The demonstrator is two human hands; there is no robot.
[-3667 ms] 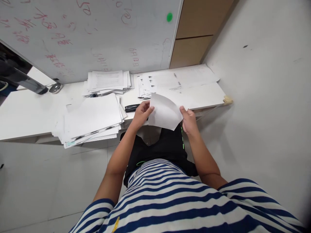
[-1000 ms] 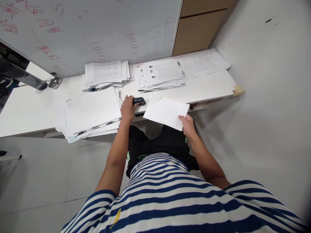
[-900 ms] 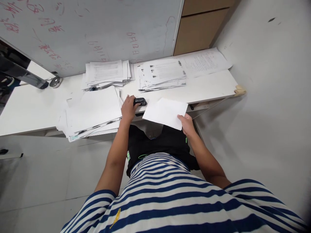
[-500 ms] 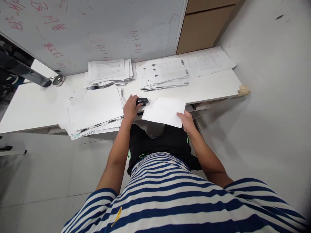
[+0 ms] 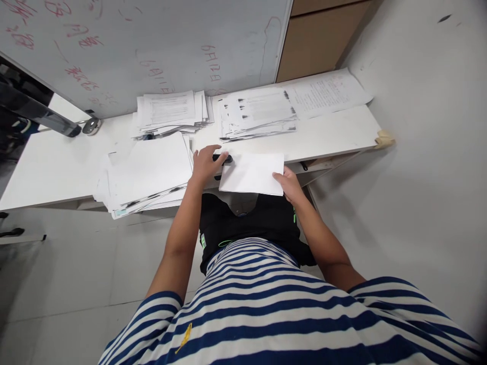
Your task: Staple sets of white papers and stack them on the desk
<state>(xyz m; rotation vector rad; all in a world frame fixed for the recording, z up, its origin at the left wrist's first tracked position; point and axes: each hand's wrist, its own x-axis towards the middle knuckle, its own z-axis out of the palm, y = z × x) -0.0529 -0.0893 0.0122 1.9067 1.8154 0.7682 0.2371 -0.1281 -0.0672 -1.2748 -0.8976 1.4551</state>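
Observation:
A small black stapler (image 5: 229, 159) lies at the desk's front edge. My left hand (image 5: 205, 163) is over its rear part, thumb across its top and forefinger stretched along the far side; the other fingers are partly hidden. My right hand (image 5: 289, 185) pinches the right edge of a few white paper sheets (image 5: 251, 173), thumb on top and fingers underneath. The sheets lie level over the desk edge, their upper left corner at the stapler's front end. Whether that corner is inside the stapler's jaw cannot be made out.
Left of my left hand lies a large stack of white paper (image 5: 152, 167), overhanging the desk (image 5: 319, 134). Two printed paper piles (image 5: 173, 109) (image 5: 262, 111) sit along the whiteboard (image 5: 171, 35). A printed sheet (image 5: 327, 94) lies far right, near the wall. A computer mouse (image 5: 92, 125) is at left.
The sheets have turned level and shifted slightly left, their corner now at the stapler. My left hand's thumb has moved from the stapler's side onto its top, and the forefinger has stretched out.

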